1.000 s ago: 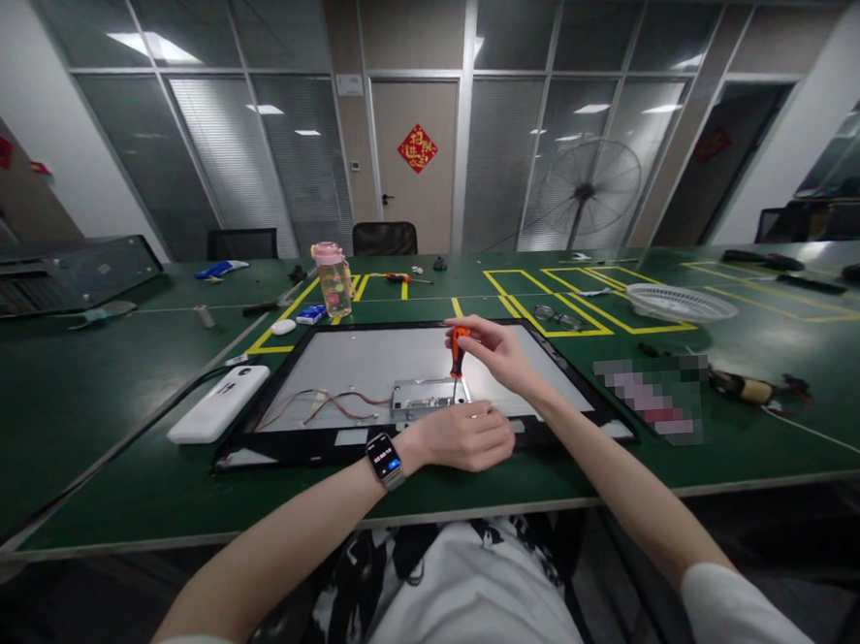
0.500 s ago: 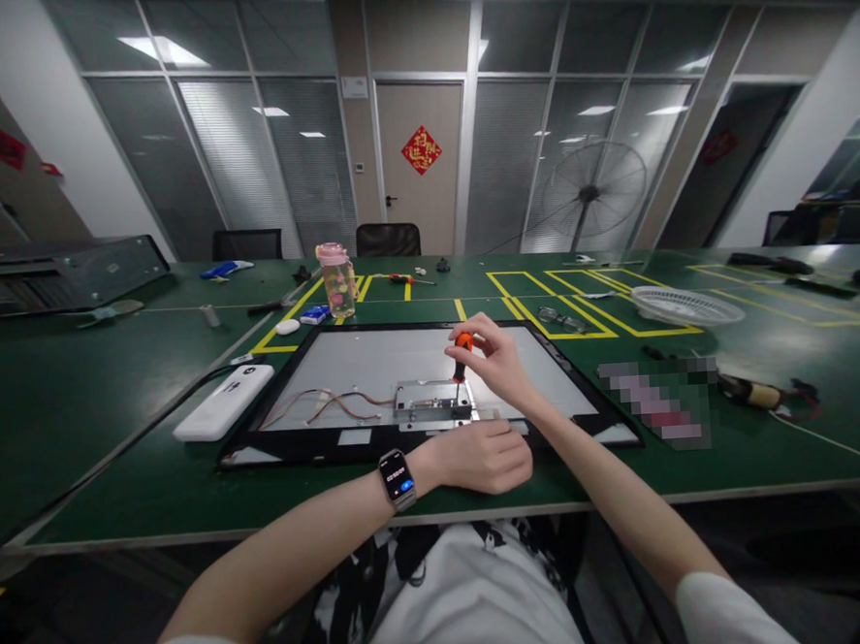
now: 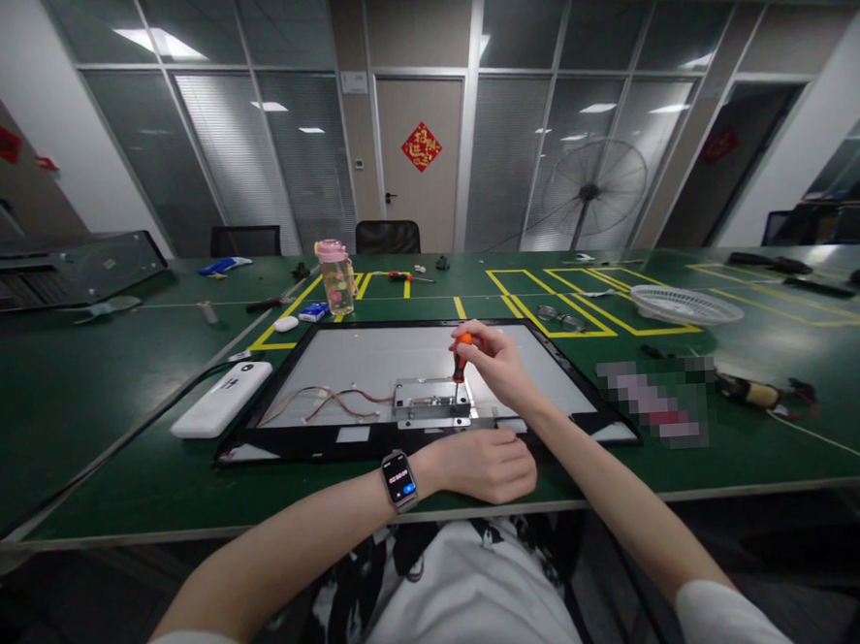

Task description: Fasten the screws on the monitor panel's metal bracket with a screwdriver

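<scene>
My right hand (image 3: 496,357) is closed round the orange-and-black handle of a screwdriver (image 3: 460,361), which stands nearly upright. Its tip meets a small metal bracket assembly (image 3: 425,412) on the flat display panel (image 3: 345,361), with its light grey face and black frame. Thin coloured wires (image 3: 333,398) run left from the assembly across the panel. My left hand (image 3: 488,466) rests at the panel's near edge, back up, fingers curled in; whatever they may hold is hidden. A smartwatch (image 3: 399,480) is on the left wrist.
A white power bank (image 3: 222,401) lies left of the panel, a pink-lidded bottle (image 3: 335,279) behind it. Glasses (image 3: 561,318), a white basket (image 3: 683,304) and a wire-wound part (image 3: 751,390) lie to the right. Another screwdriver (image 3: 399,277) lies at the back.
The screwdriver leans slightly more, and my right fingers have shifted a little on its handle. My left hand has slid slightly toward me. The panel stays in place.
</scene>
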Demonstrator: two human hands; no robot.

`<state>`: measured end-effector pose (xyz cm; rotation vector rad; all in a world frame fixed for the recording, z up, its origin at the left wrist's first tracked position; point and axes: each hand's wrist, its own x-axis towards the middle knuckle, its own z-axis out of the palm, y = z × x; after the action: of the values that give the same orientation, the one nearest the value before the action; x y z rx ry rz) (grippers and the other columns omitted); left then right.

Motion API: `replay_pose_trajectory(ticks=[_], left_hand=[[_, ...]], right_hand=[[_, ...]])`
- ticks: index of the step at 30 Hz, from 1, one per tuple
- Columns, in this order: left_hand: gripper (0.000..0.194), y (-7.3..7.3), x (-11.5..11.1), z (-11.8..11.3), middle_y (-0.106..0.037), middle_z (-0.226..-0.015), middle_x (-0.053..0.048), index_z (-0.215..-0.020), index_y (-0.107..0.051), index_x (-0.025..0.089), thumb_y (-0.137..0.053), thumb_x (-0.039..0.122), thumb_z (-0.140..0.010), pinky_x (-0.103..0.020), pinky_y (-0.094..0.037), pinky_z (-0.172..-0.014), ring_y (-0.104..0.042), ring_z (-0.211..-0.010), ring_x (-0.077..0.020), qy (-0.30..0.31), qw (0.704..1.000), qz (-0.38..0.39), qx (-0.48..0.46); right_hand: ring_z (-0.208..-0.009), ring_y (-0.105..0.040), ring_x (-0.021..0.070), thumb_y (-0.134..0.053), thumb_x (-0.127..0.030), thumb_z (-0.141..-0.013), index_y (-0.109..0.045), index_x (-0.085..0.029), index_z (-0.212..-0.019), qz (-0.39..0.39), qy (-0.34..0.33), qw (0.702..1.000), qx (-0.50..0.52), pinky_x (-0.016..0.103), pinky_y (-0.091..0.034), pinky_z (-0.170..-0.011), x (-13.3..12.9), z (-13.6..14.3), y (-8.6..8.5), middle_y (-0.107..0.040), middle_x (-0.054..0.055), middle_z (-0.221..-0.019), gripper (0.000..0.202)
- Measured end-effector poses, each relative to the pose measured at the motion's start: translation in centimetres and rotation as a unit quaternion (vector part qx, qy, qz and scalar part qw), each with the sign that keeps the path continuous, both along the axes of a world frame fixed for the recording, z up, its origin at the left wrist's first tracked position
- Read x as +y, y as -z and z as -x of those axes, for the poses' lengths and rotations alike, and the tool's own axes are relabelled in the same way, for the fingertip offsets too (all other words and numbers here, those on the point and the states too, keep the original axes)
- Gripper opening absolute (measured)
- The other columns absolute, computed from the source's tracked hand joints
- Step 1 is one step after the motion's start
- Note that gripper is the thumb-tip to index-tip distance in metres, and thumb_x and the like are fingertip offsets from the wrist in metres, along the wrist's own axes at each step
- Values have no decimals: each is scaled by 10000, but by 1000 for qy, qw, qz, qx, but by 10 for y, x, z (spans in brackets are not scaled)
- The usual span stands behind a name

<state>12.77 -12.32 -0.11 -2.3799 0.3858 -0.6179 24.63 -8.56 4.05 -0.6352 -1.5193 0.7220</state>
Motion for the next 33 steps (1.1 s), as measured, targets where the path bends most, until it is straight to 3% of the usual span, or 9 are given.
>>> replay_pose_trajectory(ticks=[3,6,12,19,23,26,30,33], left_hand=[[180,0,0,0,-631,-819,-53,-876,-636,146,-464,117,-923,-285,-438,-732,-578,-762,-148,0,1000,1,0],[193,0,-1,0,-629,-811,-53,-870,-639,142,-456,112,-925,-289,-439,-731,-578,-762,-150,3,1000,5,2],[191,0,-1,0,-630,-798,-55,-862,-639,135,-459,102,-919,-291,-435,-716,-577,-754,-151,10,1000,11,4],[187,-1,-1,0,-615,-796,-56,-878,-638,115,-456,115,-924,-289,-434,-704,-575,-748,-152,11,1000,25,14],[211,1,-2,-1,-620,-796,-55,-874,-643,123,-439,111,-927,-289,-444,-715,-574,-753,-151,8,1000,25,16],[213,2,-1,-2,-630,-797,-55,-871,-647,128,-441,107,-924,-286,-454,-722,-580,-751,-148,9,1000,17,9],[195,-11,10,6,-659,-881,-47,-915,-657,163,-466,127,-926,-264,-463,-771,-595,-810,-142,10,998,-16,-55],[225,-33,28,23,-654,-1040,-49,-1106,-616,218,-476,182,-933,-300,-451,-890,-597,-975,-164,-27,976,26,-213]], right_hand=[[-880,-610,171,-613,-374,-856,-644,-269,-1105,27,-54,998,-1,338,-481,-832,-3,3,0,-654,24,-919,272],[-902,-620,180,-557,-406,-890,-628,-261,-1102,44,-89,995,4,358,-478,-862,-6,6,-1,-661,34,-932,266],[-897,-609,167,-666,-374,-820,-664,-254,-908,10,-66,998,11,323,-479,-855,-4,7,1,-604,9,-933,149],[-896,-635,177,-535,-410,-910,-635,-241,-1072,15,-56,998,15,357,-482,-873,-1,2,-2,-670,30,-909,254],[-938,-656,191,-566,-387,-896,-639,-242,-1103,20,-63,998,7,384,-478,-908,-2,-4,-6,-687,42,-1003,263],[-911,-664,187,-637,-356,-848,-657,-234,-1072,23,-44,999,6,368,-495,-874,-3,-5,-7,-704,36,-954,256],[-836,-668,171,-715,-325,-775,-627,-245,-1058,43,-66,996,48,347,-519,-812,-3,-3,-5,-702,7,-889,307],[-828,-665,162,-712,-352,-778,-606,-237,-1042,87,-100,988,76,326,-521,-807,-2,1,-1,-700,12,-903,307]])
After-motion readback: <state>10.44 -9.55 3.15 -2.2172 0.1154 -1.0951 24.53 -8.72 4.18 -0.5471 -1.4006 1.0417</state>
